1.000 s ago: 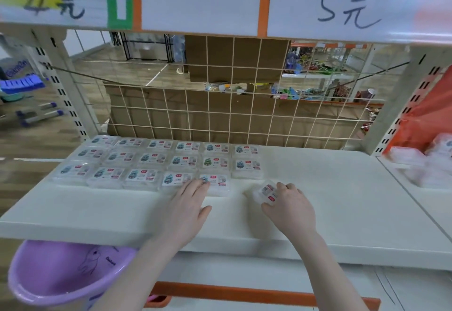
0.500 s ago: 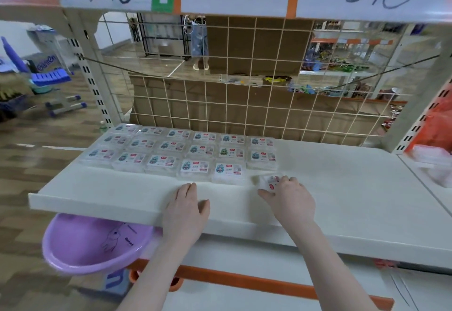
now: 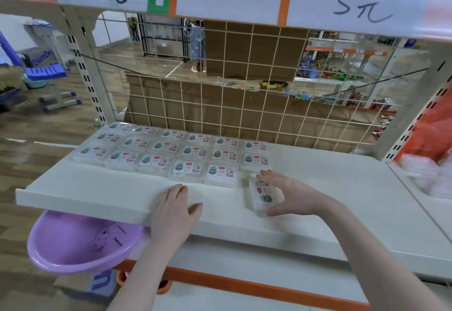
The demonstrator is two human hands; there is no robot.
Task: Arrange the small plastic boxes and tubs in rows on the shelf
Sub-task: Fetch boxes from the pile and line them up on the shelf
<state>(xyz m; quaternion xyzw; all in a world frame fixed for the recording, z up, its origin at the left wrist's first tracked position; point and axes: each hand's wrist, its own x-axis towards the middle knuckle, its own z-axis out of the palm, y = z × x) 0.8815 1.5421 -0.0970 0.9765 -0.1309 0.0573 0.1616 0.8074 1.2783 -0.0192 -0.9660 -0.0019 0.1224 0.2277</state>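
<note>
Small clear plastic boxes with printed labels [image 3: 176, 154] lie in three rows on the left part of the white shelf [image 3: 330, 188]. The front row ends one place short of the rows behind it. Just right of that end, my right hand [image 3: 293, 193] holds one more small box [image 3: 261, 194], turned lengthwise, between fingers and thumb. The box sits low on the shelf surface. My left hand [image 3: 175, 210] rests flat on the shelf near its front edge and holds nothing.
A purple basin [image 3: 73, 244] hangs below the shelf's front left. A wire mesh panel [image 3: 244, 105] closes the back. Price signs [image 3: 354, 5] run overhead. On the neighbouring shelf at far right lie more clear boxes [image 3: 420, 166] by an orange bag [image 3: 435, 124].
My left hand drew back from the front row to the shelf's front edge. My right hand opened over the loose box, which now lies turned lengthwise between fingers and thumb.
</note>
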